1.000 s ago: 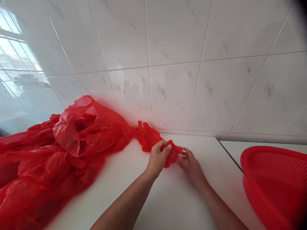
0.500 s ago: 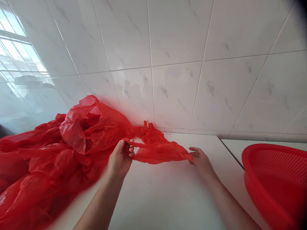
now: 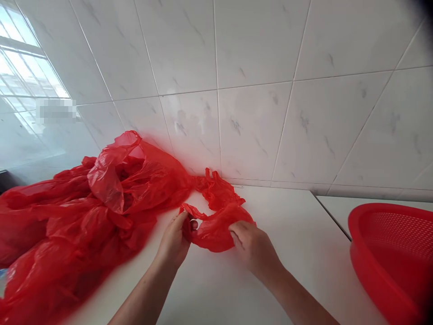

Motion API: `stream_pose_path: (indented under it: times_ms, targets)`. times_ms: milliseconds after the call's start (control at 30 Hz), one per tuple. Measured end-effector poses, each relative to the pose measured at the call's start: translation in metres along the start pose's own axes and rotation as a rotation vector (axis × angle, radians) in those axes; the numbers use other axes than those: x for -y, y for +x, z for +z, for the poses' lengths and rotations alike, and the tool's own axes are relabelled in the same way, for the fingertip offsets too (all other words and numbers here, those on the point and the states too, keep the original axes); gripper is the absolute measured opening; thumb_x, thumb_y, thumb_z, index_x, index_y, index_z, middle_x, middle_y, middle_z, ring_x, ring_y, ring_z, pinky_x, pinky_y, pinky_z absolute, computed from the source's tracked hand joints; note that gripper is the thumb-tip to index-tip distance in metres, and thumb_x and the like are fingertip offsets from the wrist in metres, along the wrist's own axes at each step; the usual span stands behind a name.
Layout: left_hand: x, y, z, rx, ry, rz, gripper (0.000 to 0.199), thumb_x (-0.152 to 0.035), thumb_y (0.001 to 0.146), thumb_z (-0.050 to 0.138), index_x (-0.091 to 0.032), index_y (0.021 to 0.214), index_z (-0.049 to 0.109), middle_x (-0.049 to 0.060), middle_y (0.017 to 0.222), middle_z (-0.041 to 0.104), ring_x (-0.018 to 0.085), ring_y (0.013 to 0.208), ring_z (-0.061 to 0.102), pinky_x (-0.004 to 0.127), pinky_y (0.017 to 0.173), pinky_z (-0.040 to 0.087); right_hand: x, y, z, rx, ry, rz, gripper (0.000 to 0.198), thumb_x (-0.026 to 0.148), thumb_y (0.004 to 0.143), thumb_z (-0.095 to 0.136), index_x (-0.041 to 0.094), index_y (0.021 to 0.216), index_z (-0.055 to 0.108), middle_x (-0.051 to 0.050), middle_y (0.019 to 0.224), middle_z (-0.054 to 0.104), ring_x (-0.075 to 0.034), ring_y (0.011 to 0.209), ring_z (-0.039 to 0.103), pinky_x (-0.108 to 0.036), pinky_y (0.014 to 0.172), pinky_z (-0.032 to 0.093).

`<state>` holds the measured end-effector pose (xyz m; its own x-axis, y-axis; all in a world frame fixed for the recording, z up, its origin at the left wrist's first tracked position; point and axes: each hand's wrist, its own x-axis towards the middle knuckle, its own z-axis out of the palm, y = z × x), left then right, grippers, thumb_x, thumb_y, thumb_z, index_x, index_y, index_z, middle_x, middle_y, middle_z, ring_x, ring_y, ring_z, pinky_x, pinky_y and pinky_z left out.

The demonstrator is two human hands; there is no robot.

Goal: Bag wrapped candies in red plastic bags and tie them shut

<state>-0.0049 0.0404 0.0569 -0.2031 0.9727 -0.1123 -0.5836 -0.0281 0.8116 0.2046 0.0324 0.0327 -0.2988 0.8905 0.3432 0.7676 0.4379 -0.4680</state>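
Observation:
Between my hands is a thin red plastic bag (image 3: 216, 228), held just above the white tabletop (image 3: 216, 289). My left hand (image 3: 177, 234) is closed around its left end, where the handle loops over the fingers. With curled fingers, my right hand (image 3: 252, 243) grips the bag's right side, covering part of it. Right behind it, another crumpled red bag (image 3: 219, 187) lies near the wall; I cannot tell whether the two touch. A large heap of red plastic bags (image 3: 101, 203) spreads out to the left of my left hand.
A red plastic basket (image 3: 372, 253) with a perforated wall stands at the right. White marbled tiles (image 3: 250, 126) rise behind the table, reflecting a barred window at the upper left. A dark seam (image 3: 331, 216) crosses the tabletop near the basket.
My right hand has moved left along the bag, toward my left hand, and its fingers have curled in. The bag, stretched out before, is now bunched and sagging. The view has shifted slightly.

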Motion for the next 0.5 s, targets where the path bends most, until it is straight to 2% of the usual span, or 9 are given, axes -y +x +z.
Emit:
stream_pose_path:
  times_ms: [67, 133, 200, 267, 333, 367, 433, 467, 500]
  targets:
    - [-0.009, -0.001, -0.003, 0.039, -0.031, 0.028, 0.020, -0.027, 0.076, 0.066, -0.016, 0.068, 0.052, -0.005, 0.057, 0.048, 0.005, 0.044, 0.042, 0.014, 0.038, 0.034, -0.008, 0.000, 0.009, 0.092, -0.270, 0.084, 0.023, 0.001, 0.076, 0.045, 0.018, 0.082, 0.060, 0.000, 0.070, 0.059, -0.012, 0.056, 0.052, -0.024, 0.049, 0.029]
    - [-0.019, 0.000, -0.009, 0.045, -0.062, 0.063, 0.022, -0.026, 0.075, 0.067, -0.017, 0.066, 0.049, -0.007, 0.052, 0.040, 0.004, 0.042, 0.035, 0.014, 0.037, 0.029, -0.021, 0.001, 0.011, 0.096, -0.349, 0.179, 0.024, 0.001, 0.075, 0.045, 0.016, 0.085, 0.061, -0.004, 0.075, 0.061, -0.013, 0.053, 0.052, -0.025, 0.045, 0.023]
    - [-0.024, 0.003, -0.015, 0.030, -0.043, 0.070, 0.020, -0.025, 0.074, 0.067, -0.017, 0.069, 0.050, -0.007, 0.053, 0.038, 0.004, 0.042, 0.033, 0.014, 0.037, 0.027, -0.032, 0.001, 0.008, 0.048, -0.374, 0.193, 0.027, 0.006, 0.078, 0.049, 0.016, 0.101, 0.060, -0.008, 0.094, 0.062, -0.015, 0.063, 0.056, -0.025, 0.047, 0.026]
    - [-0.023, 0.004, -0.020, -0.005, 0.050, 0.060, 0.018, -0.027, 0.073, 0.067, -0.017, 0.073, 0.052, -0.007, 0.057, 0.041, 0.005, 0.045, 0.035, 0.015, 0.040, 0.029, -0.037, 0.001, 0.003, 0.005, -0.423, 0.160, 0.046, 0.012, 0.073, 0.060, 0.020, 0.118, 0.054, -0.010, 0.109, 0.058, -0.019, 0.078, 0.057, -0.025, 0.053, 0.033]
    - [-0.021, -0.002, -0.018, -0.085, 0.216, 0.145, 0.017, -0.029, 0.074, 0.066, -0.019, 0.082, 0.055, -0.003, 0.067, 0.051, 0.007, 0.052, 0.045, 0.017, 0.046, 0.036, -0.038, 0.000, 0.001, -0.020, -0.468, 0.135, 0.065, 0.011, 0.065, 0.067, 0.023, 0.126, 0.050, -0.011, 0.115, 0.055, -0.021, 0.086, 0.055, -0.027, 0.061, 0.038]
    - [-0.020, -0.009, -0.015, -0.141, 0.330, 0.274, 0.020, -0.029, 0.075, 0.065, -0.020, 0.090, 0.056, -0.001, 0.077, 0.056, 0.010, 0.061, 0.051, 0.019, 0.052, 0.042, -0.037, -0.001, 0.002, -0.023, -0.478, 0.134, 0.070, 0.010, 0.062, 0.067, 0.024, 0.128, 0.049, -0.011, 0.116, 0.054, -0.022, 0.087, 0.054, -0.028, 0.063, 0.039]
    - [-0.020, -0.033, -0.003, -0.210, 0.596, 0.725, 0.032, -0.026, 0.074, 0.067, -0.023, 0.104, 0.056, 0.005, 0.102, 0.060, 0.017, 0.085, 0.059, 0.028, 0.069, 0.049, -0.035, -0.001, 0.005, -0.021, -0.483, 0.136, 0.073, 0.011, 0.060, 0.067, 0.023, 0.130, 0.048, -0.013, 0.118, 0.053, -0.023, 0.090, 0.053, -0.030, 0.067, 0.040]
    - [-0.020, -0.048, 0.006, -0.175, 0.736, 0.993, 0.038, -0.023, 0.073, 0.068, -0.025, 0.108, 0.056, 0.006, 0.112, 0.058, 0.020, 0.096, 0.058, 0.032, 0.078, 0.050, -0.034, -0.001, 0.008, -0.022, -0.488, 0.131, 0.072, 0.012, 0.060, 0.066, 0.023, 0.130, 0.049, -0.014, 0.120, 0.052, -0.024, 0.092, 0.053, -0.032, 0.069, 0.040]
    - [-0.019, -0.064, 0.016, -0.054, 0.867, 1.245, 0.041, -0.019, 0.069, 0.071, -0.025, 0.107, 0.057, 0.007, 0.114, 0.059, 0.024, 0.101, 0.058, 0.037, 0.082, 0.050, -0.032, 0.000, 0.010, -0.023, -0.493, 0.122, 0.070, 0.013, 0.061, 0.066, 0.023, 0.128, 0.051, -0.014, 0.121, 0.052, -0.025, 0.094, 0.052, -0.033, 0.072, 0.040]
